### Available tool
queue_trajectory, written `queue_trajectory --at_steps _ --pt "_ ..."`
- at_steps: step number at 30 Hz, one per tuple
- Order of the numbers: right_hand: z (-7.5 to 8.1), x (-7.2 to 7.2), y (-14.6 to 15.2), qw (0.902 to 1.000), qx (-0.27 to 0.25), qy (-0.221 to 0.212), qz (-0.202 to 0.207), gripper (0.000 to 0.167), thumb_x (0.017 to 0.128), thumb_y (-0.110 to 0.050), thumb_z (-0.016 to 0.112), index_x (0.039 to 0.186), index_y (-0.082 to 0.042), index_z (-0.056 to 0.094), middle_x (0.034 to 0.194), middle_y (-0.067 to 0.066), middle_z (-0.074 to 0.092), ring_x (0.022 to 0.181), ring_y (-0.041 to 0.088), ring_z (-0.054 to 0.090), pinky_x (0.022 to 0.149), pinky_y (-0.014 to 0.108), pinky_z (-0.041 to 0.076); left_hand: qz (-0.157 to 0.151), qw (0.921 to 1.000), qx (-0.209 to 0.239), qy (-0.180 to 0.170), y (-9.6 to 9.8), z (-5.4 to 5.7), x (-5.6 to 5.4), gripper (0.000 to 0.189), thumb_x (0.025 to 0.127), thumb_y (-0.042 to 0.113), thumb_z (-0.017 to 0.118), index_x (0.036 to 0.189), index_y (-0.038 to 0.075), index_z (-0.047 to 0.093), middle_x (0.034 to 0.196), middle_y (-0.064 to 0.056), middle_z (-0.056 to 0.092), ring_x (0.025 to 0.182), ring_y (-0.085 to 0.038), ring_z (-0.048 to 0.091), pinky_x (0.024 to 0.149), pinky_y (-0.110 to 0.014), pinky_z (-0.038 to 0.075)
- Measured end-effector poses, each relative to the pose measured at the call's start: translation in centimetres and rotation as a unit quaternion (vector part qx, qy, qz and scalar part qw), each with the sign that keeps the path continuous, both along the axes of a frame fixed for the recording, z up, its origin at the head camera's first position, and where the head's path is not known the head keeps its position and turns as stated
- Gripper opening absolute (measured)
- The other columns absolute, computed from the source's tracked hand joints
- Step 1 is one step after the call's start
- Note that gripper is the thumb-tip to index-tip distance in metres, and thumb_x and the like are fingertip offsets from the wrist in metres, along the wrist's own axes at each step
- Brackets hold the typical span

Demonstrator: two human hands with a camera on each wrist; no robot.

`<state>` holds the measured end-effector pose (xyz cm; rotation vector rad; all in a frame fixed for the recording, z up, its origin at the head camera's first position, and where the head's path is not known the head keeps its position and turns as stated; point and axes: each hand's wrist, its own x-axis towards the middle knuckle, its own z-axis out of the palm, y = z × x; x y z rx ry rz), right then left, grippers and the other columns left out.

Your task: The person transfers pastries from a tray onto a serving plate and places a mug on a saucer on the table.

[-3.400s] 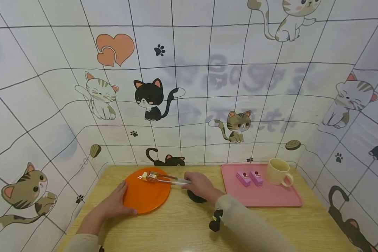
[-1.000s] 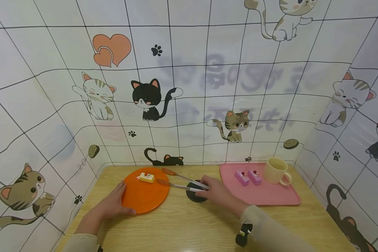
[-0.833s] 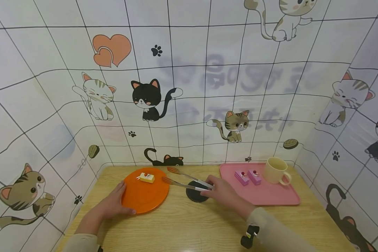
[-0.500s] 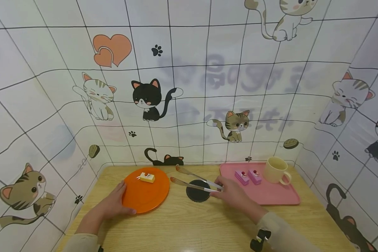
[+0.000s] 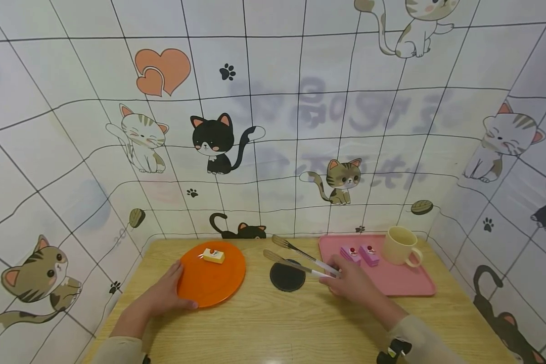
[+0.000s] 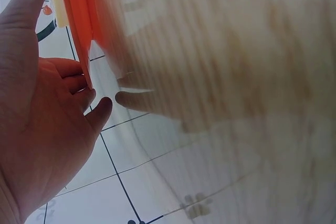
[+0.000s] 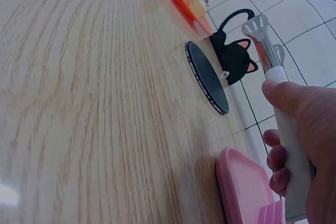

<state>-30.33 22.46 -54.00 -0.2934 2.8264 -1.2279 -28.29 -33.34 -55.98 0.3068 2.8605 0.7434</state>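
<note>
As right hand point(image 5: 352, 281) grips diagonal tongs point(image 7: 290, 140), tips far-left, left hand point(image 5: 165, 293) touches plate point(image 5: 214, 283), fingers extended; only head view shows mug point(image 5: 398, 246).

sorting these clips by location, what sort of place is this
Probably a small staged play or filming booth: cat-print walls enclose a wooden table at the back and both sides, and a yellow cake, likely a toy, sits on an orange plate.

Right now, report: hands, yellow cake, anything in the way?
Left hand touching rim of orange plate. Right hand holding empty tongs, tips apart. Yellow cake on that plate. Black disc between plate and pink tray, flat, unlikely to obstruct.
</note>
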Motion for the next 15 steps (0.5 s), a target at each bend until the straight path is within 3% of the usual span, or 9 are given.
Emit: queue_trajectory --at_steps 6,15 --pt "-0.1 0.4 1.4 0.9992 0.007 0.039 0.001 0.036 0.093 -0.038 0.092 0.111 -0.016 0.071 0.089 -0.005 0.067 0.076 0.014 0.059 0.065 0.030 0.050 0.003 1.0000 0.000 -0.002 0.0 0.0 0.0 0.141 0.078 0.062 0.096 0.169 -0.015 0.020 0.178 -0.036 0.012 0.163 -0.059 0.018 0.127 -0.074 0.027" --pt "-0.3 1.1 3.5 0.9978 0.039 0.037 -0.039 0.052 0.090 -0.046 0.093 0.126 -0.014 0.073 0.096 -0.002 0.067 0.085 0.018 0.059 0.074 0.035 0.050 0.007 0.9999 0.003 -0.008 0.1 0.1 0.0 0.142 0.077 0.062 0.096 0.169 -0.014 0.019 0.179 -0.036 0.011 0.163 -0.059 0.017 0.127 -0.075 0.027"
